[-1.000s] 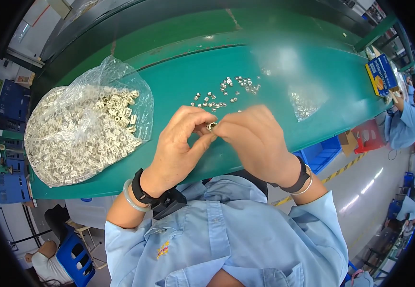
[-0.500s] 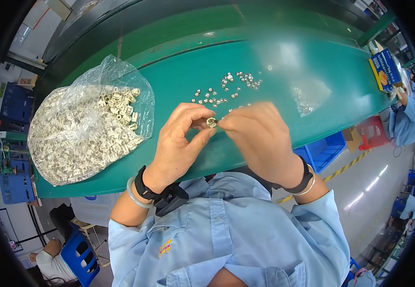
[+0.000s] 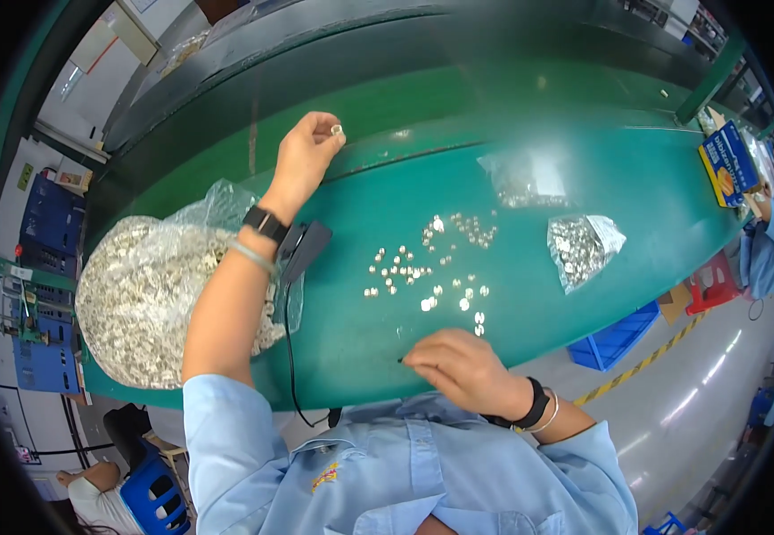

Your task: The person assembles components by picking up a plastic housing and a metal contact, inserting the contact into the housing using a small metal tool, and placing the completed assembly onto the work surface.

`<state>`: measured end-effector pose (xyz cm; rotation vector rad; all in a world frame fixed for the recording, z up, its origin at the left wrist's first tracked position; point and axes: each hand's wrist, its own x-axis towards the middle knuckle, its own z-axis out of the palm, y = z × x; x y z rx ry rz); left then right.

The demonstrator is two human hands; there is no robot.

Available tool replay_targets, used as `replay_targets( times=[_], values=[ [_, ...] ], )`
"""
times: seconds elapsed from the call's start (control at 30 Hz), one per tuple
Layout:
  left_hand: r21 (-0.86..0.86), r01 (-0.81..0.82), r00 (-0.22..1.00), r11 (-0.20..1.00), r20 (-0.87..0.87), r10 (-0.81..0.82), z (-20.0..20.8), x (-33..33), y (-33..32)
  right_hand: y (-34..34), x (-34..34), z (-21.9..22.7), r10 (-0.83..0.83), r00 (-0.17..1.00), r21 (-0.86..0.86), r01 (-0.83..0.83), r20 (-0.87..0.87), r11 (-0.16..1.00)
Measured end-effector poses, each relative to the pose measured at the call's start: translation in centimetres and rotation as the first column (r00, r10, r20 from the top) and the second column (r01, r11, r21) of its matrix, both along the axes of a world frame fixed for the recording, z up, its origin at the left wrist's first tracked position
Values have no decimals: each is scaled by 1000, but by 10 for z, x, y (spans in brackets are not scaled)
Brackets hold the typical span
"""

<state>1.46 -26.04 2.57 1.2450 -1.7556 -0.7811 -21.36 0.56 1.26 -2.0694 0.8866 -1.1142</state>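
Observation:
My left hand (image 3: pixel 308 152) is stretched out over the far edge of the green table, pinching a small cream-coloured plastic part (image 3: pixel 337 130) between thumb and fingers. Close to the front edge, my right hand (image 3: pixel 460 367) is closed on a small dark, thin item; just its tip (image 3: pixel 401 360) shows, and I cannot make out its kind. Beyond that hand lie several small shiny metal pieces (image 3: pixel 409 270), scattered on the tabletop. Under my left forearm, a large clear plastic bag (image 3: pixel 133 299) bulges with cream-coloured parts like the one I hold.
A clear bag of metal pieces (image 3: pixel 580 251) lies to the right, with another clear bag (image 3: pixel 529 183) behind it. Past the table's far edge runs a green belt-like surface (image 3: pixel 387 116). A blue-yellow box (image 3: pixel 727 165) stands far right; a blue crate (image 3: pixel 614 339) sits below the table.
My left hand has moved away from my right, up and over the far edge, carrying the cream part. My right hand has come down nearer my body. My view has shifted.

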Motion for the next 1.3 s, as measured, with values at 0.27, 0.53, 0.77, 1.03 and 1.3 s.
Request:
replay_targets(
  times=[0.27, 0.53, 0.77, 1.03, 1.3],
  values=[
    [-57, -26, 979, 998, 200, 37, -33, -12, -98, -7, 0, -8, 56, 998, 32, -56, -13, 998],
    [-214, 5, 893, 977, 441, 92, -39, -10, -100, -15, -2, -4, 81, 997, 60, -81, 5, 995],
    [-136, 127, 917, 983, 393, -64, 64, 1, 0, -10, 3, -6, 24, 998, 59, -27, 61, 998],
    [-38, 113, 707, 993, 706, -54, 60, 74, 169, 0, 5, -8, -41, 995, 59, 36, 87, 998],
    [-165, 65, 584, 984, 806, 97, 26, 92, 192, 4, 10, -6, -89, 993, 73, 84, 73, 994]
  ],
)
